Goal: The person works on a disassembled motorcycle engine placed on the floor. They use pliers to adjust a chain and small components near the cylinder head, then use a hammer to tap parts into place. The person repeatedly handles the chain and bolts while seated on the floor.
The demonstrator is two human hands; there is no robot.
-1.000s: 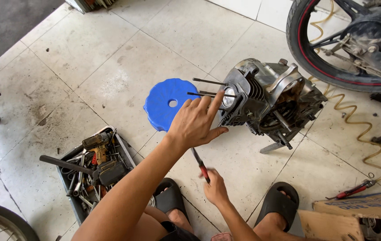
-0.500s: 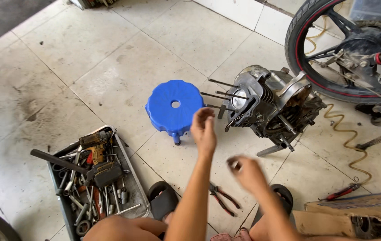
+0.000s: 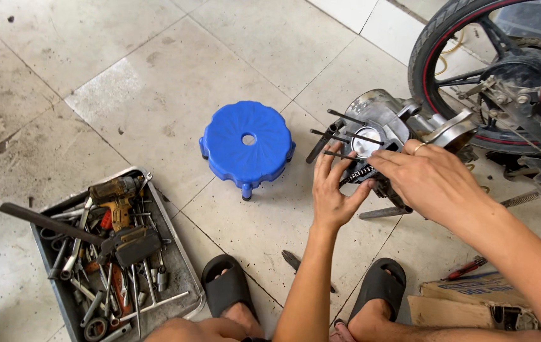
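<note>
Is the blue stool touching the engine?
Apart. The head view shows bare floor tile between the blue stool and the engine.

The engine is a grey, grimy metal block lying on its side on the tiled floor, beside the motorcycle's rear wheel. Thin dark studs jut from it toward the left. Its piston shows as a pale disc between them.

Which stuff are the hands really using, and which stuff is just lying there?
In use: left hand and right hand, both on the engine block with its long studs.

Lying about: blue stool, tool tray, pliers, motorbike wheel, cardboard box.
</note>
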